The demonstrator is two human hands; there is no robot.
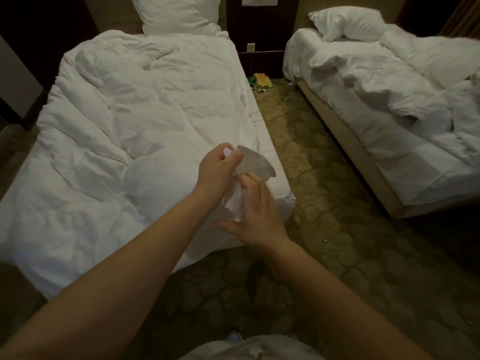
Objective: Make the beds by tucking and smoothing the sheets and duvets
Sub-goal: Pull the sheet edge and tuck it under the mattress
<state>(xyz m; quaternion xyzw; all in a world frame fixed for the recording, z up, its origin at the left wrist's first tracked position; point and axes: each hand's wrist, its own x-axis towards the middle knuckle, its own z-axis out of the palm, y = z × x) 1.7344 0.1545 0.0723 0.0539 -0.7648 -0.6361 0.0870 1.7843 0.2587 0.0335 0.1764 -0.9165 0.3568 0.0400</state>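
We find both hands occupied at the foot corner of the near bed. The left hand grips the top of a crumpled white piece, cloth or paper we cannot tell. The right hand pinches its lower end. The rumpled duvet lies at 10 o'clock, long axis 6 to 12, left hand nearer. The far bed stands at 2 o'clock, well apart.

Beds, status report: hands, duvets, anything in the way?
Left hand grips white scrap, right hand pinches its tail. Left duvet wrinkled, right duvet bunched. Litter on carpet between beds.
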